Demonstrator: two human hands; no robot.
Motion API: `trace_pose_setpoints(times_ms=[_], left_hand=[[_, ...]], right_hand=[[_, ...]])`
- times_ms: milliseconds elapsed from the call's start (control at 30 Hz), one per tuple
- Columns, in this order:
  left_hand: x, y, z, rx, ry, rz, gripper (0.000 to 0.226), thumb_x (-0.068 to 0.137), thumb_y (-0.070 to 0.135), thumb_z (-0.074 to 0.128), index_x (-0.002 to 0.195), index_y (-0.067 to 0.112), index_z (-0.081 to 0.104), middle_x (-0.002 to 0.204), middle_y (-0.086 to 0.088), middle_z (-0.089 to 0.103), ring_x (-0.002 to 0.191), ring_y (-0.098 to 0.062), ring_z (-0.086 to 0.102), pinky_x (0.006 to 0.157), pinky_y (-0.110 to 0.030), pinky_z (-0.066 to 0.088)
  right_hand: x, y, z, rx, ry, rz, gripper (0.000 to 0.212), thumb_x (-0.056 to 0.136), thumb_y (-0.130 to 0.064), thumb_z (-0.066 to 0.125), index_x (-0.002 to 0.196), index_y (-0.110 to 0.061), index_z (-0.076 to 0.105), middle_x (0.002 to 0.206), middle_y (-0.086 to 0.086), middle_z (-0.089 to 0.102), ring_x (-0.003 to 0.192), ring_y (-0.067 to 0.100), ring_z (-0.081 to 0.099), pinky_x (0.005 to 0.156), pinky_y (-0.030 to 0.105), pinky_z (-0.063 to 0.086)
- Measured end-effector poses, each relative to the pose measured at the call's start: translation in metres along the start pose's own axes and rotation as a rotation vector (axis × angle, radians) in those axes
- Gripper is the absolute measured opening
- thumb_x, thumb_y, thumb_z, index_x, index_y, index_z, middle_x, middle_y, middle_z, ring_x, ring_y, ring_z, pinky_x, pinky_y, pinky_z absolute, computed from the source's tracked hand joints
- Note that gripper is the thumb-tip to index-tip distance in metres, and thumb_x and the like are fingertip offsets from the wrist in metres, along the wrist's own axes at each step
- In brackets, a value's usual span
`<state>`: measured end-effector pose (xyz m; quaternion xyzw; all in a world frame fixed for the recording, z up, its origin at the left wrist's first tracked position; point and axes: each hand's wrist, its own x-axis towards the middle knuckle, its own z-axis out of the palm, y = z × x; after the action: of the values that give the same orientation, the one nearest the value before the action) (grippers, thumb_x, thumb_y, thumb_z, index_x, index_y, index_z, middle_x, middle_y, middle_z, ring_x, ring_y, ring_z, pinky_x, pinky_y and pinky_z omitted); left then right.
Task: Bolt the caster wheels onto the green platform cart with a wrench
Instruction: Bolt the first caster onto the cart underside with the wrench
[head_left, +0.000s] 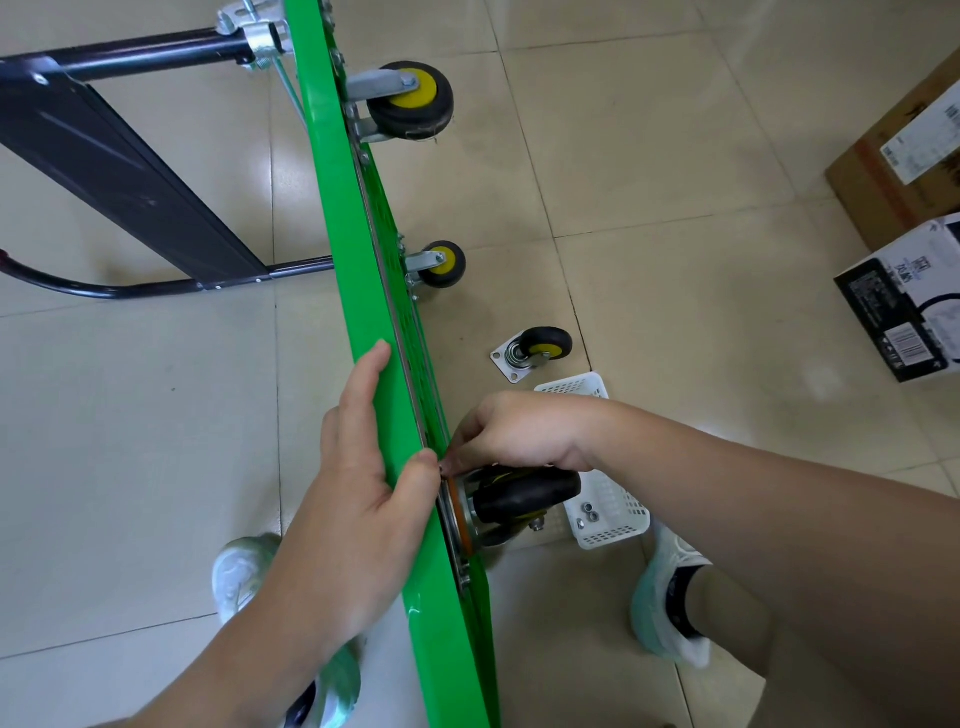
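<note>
- We are standing the green platform cart (363, 291) on its long edge, so its underside is facing right, where our working fingers can get at the mounting holes.
- Its black handle (130, 171) is lying out on the floor, far beyond our left fingertips.
- We are pressing our left hand (358, 467) flat on the deck's top face, fingers straight and thumb hooking over the edge. We judge this is bracing the deck against the push from the other side.
- Our right hand (519, 436) is curling over the swivel caster (524, 493), whose plate is sitting against the underside just beneath our fingers.
- Two mounted casters (410, 98) are sticking out well beyond both hands, so we judge the far end done.
- The white basket (623, 530) is sitting just behind our right wrist, within easy reach.
- A loose caster (540, 348) is waiting on the floor just past our right knuckles.
- Spare nuts (589, 512) are lying in the basket.
- Our right fingertips are pinching a tiny fastener (444, 469) at the plate's upper corner, beside the left thumb; bolt or nut, we cannot tell.
- No wrench is showing, so we judge we are hand-starting.
</note>
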<state>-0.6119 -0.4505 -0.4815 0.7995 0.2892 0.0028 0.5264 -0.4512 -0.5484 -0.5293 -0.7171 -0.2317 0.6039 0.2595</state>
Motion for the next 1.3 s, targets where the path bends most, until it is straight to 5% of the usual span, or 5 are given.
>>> trace_pose_setpoints(times_ms=[333,633,967,1133,1300], left_hand=[[-0.001,-0.003,0.0,-0.026,-0.01,0.004,0.077,0.082,0.051,0.045,0.145,0.071,0.006,0.146,0.025,0.035,0.109,0.03,0.045,0.09,-0.008,0.032],[0.0,-0.004,-0.001,-0.021,-0.01,-0.004,0.076,0.085,0.046,0.045,0.145,0.071,0.006,0.146,0.025,0.035,0.111,0.029,0.045,0.093,-0.009,0.033],[-0.001,-0.007,0.0,-0.017,-0.008,-0.002,0.077,0.085,0.043,0.046,0.146,0.071,0.006,0.148,0.025,0.034,0.116,0.028,0.043,0.094,-0.009,0.032],[0.001,-0.007,-0.002,-0.026,-0.017,0.008,0.08,0.081,0.057,0.046,0.148,0.07,0.005,0.146,0.027,0.035,0.119,0.026,0.043,0.097,-0.013,0.033],[0.0,-0.005,-0.005,-0.028,-0.044,0.027,0.093,0.071,0.062,0.053,0.149,0.069,0.004,0.155,0.022,0.033,0.136,0.004,0.044,0.114,-0.033,0.036]], right_hand=[[0.005,0.002,0.0,0.131,-0.018,0.057,0.026,0.081,-0.031,0.077,0.092,-0.008,0.075,0.087,0.016,0.074,0.076,0.027,0.068,0.082,0.05,0.058],[-0.001,-0.001,0.0,0.055,0.015,0.035,0.028,0.091,-0.042,0.069,0.085,-0.015,0.074,0.073,0.003,0.07,0.069,0.018,0.065,0.067,0.03,0.054],[0.008,0.006,-0.001,0.114,0.072,-0.048,0.015,0.077,-0.02,0.083,0.083,-0.03,0.073,0.089,-0.005,0.074,0.099,0.022,0.07,0.094,0.039,0.054],[0.003,0.006,-0.008,0.169,0.076,-0.045,0.019,0.081,-0.016,0.079,0.095,-0.028,0.072,0.089,-0.006,0.073,0.085,0.007,0.066,0.063,0.017,0.045],[-0.004,0.013,-0.009,0.225,0.141,-0.085,0.02,0.08,-0.011,0.079,0.092,-0.026,0.073,0.09,-0.004,0.076,0.082,0.011,0.068,0.067,0.023,0.046]])
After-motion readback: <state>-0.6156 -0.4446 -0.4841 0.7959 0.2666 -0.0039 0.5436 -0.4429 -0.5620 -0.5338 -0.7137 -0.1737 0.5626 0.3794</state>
